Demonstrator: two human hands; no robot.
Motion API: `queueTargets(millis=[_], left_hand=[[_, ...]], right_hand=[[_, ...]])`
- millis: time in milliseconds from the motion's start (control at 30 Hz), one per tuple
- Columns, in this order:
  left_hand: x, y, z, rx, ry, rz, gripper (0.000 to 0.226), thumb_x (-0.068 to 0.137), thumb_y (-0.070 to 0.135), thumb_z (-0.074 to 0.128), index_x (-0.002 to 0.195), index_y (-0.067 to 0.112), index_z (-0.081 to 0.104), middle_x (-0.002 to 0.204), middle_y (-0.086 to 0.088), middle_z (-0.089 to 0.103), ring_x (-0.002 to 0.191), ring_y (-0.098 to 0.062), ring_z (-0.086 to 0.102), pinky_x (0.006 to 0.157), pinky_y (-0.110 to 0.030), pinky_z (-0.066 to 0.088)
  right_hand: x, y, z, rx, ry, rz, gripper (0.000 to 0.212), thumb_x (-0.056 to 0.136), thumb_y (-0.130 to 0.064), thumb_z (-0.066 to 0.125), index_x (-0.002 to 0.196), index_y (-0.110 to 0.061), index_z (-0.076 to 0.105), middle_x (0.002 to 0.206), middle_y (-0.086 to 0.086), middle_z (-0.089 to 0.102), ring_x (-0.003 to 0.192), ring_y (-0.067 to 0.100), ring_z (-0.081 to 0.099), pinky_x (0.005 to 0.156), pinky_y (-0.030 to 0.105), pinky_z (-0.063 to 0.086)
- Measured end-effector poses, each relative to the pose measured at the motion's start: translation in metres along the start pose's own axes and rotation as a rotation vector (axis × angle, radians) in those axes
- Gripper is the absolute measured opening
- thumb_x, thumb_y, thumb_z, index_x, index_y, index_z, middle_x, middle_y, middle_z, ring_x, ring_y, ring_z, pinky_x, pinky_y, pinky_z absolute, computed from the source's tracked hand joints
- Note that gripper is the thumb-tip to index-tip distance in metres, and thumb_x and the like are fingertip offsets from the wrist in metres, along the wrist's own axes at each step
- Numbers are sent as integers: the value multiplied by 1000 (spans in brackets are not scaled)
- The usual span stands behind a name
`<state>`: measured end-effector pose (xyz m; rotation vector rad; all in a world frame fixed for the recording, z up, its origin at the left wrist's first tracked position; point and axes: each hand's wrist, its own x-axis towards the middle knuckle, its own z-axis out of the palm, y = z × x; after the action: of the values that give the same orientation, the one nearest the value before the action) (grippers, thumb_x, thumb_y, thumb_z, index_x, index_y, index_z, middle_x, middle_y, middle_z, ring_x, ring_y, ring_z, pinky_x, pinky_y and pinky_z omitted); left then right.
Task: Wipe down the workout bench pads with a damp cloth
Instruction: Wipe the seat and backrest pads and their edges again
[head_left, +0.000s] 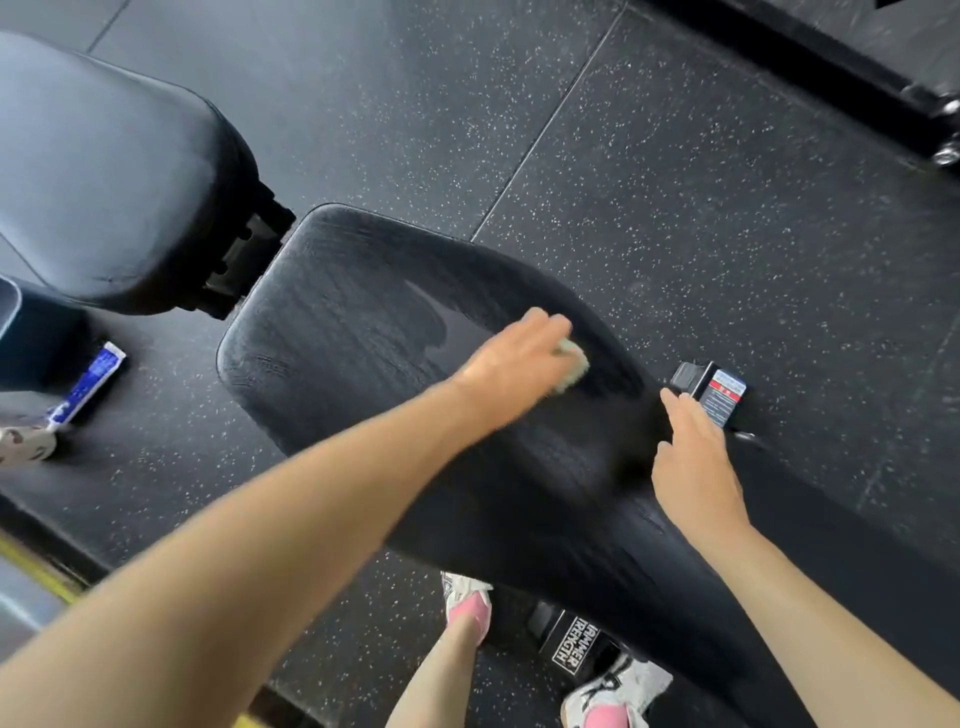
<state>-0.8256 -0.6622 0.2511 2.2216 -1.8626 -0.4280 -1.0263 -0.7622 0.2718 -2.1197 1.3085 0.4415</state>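
A long black bench pad (363, 332) runs from the upper left down to the lower right, streaked with wet marks. A second black pad (104, 176) stands at the upper left, joined by a metal hinge. My left hand (511, 364) grips a small pale green cloth (727, 371) and presses it on the long pad near its middle. My right hand (693, 467) rests on the pad's right edge, fingers straight and spread over the side.
Speckled black rubber floor (701, 234) lies all around. A labelled frame part (714, 395) sticks out beside my right hand. A blue and white tube (88, 387) lies on the floor at left. My feet in pink and white shoes (467, 603) stand under the bench.
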Motion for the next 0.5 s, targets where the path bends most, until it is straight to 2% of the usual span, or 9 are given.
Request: queueTargets(millis=[33, 133, 200, 233, 300, 400, 433, 467, 500], left_hand=[[-7, -24, -9, -39, -15, -112, 37, 72, -5, 54, 104, 8, 64, 100, -15, 50, 91, -29, 39, 69, -38, 44], [-36, -82, -25, -52, 198, -582, 55, 69, -15, 48, 117, 9, 60, 105, -14, 46, 96, -33, 38, 72, -47, 46], [-36, -72, -21, -42, 325, -821, 54, 66, -17, 46, 112, 9, 60, 103, -12, 46, 93, -32, 38, 71, -42, 45], [-31, -54, -18, -54, 357, -871, 52, 63, -17, 48, 107, 9, 60, 100, -12, 48, 89, -31, 40, 69, -41, 43], [-20, -15, -6, -73, 376, -783, 49, 55, -18, 53, 94, 12, 61, 88, -9, 51, 76, -27, 40, 60, -35, 39], [-31, 25, 10, -45, 126, -264, 51, 44, -17, 61, 85, 13, 62, 81, -1, 50, 68, -19, 37, 50, -25, 26], [-40, 21, 9, -4, 50, -81, 52, 46, -16, 62, 90, 10, 63, 84, -3, 51, 70, -21, 41, 51, -26, 29], [-47, 5, 3, 16, -10, 1, 51, 54, -14, 63, 100, 8, 63, 91, -6, 52, 77, -24, 45, 56, -28, 34], [-55, -13, -7, -3, -36, -70, 49, 64, -11, 60, 110, 7, 61, 100, -10, 52, 87, -28, 46, 63, -31, 38]], right_hand=[[0, 0, -1, 4, -5, 8, 58, 97, -1, 36, 151, -20, 23, 158, -2, 19, 145, 16, 14, 108, 41, 31], [0, -3, 1, 45, 20, 9, 59, 96, 1, 35, 150, -19, 25, 157, -1, 22, 144, 16, 16, 108, 42, 30], [-2, -4, 4, 39, 52, 14, 61, 94, 3, 35, 150, -19, 26, 157, -2, 22, 144, 16, 16, 106, 41, 32], [-3, -5, 6, 26, 67, 16, 62, 94, 4, 35, 150, -19, 25, 158, -3, 20, 144, 16, 14, 105, 41, 33], [-4, -5, 10, 18, 93, 26, 64, 93, 6, 35, 151, -18, 24, 159, -3, 18, 145, 15, 10, 103, 41, 33], [-3, -9, 13, 24, 123, 53, 65, 90, 8, 35, 150, -16, 26, 158, 0, 20, 145, 17, 11, 105, 43, 32], [-2, -10, 13, 30, 132, 58, 65, 90, 9, 35, 149, -15, 27, 157, 1, 21, 145, 18, 12, 106, 44, 32], [-1, -11, 14, 38, 137, 65, 64, 89, 9, 35, 149, -15, 27, 157, 1, 22, 144, 18, 13, 106, 44, 32], [0, -12, 15, 46, 140, 71, 64, 89, 9, 35, 148, -15, 28, 157, 2, 23, 144, 19, 13, 106, 44, 32]])
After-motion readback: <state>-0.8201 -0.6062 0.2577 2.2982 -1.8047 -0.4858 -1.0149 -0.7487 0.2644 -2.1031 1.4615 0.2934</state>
